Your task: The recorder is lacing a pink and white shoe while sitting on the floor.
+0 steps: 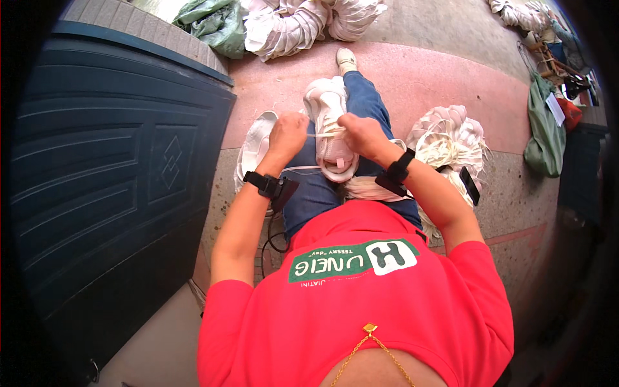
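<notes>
A white sneaker [336,157] with a pale pink heel tab rests on my thighs, its toe pointing away from me. My left hand [288,134] is closed at the shoe's left side, with a white shoelace [315,135] drawn taut between it and the shoe. On the other side my right hand [367,135] is closed close to the laced opening, with lace at its fingers; the fingertips are partly hidden. Beside my left leg is another white shoe [257,138], partly covered by my left hand and wrist.
A dark blue panelled door [122,168] stands along the left. To my right lies a heap of white shoes with loose laces [451,132], a black phone-like object [469,186] near it. More bundled shoes [290,29] and a green bag [216,29] lie ahead. A green sack [543,138] hangs far right.
</notes>
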### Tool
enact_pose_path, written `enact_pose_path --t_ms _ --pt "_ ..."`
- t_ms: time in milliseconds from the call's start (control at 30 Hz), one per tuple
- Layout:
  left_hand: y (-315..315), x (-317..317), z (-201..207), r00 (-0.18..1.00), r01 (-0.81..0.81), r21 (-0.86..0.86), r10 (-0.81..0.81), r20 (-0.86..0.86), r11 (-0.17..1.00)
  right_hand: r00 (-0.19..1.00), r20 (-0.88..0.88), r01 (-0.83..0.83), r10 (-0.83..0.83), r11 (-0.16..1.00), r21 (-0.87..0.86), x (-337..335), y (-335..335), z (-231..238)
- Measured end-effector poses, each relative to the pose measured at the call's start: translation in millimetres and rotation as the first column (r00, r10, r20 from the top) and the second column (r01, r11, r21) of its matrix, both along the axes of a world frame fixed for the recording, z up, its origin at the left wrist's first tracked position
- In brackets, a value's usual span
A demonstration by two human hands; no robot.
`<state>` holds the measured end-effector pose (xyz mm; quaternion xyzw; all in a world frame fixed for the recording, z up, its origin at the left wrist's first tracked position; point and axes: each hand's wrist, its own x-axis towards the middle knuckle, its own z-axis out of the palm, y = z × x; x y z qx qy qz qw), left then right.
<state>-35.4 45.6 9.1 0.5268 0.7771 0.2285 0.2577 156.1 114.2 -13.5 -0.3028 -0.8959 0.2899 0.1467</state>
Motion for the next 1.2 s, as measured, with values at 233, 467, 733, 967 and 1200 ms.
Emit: enact_pose_path --t_ms 233,467,733,967,1200 --pt "15.0 30.5 -15.3 0.972 0.059 0.043 -0.068 0.224 0.997 0.956 -0.217 0.129 -0.199 0.945 -0.300 16.2 -5.6 -8.0" --pt "33.4 53.2 -20.0 0.950 0.311 -0.168 -0.312 0.024 0.935 0.945 -0.285 0.100 -0.157 0.974 -0.204 19.4 -2.8 -12.5" --pt "14.1 55.4 -15.1 0.842 0.469 0.315 -0.309 -0.442 0.825 0.968 0.080 0.222 -0.236 0.671 -0.707 16.8 24.4 6.0" --pt "11.0 50.6 -10.1 0.864 0.458 0.312 -0.335 -0.375 0.832 0.950 -0.214 -0.110 -0.228 0.398 -0.911 2.8 26.6 -13.2" --pt "10.6 51.3 -7.9 0.942 0.329 0.343 -0.281 -0.183 0.880 0.939 -0.220 -0.120 -0.265 0.346 -0.931 8.5 24.2 -13.0"
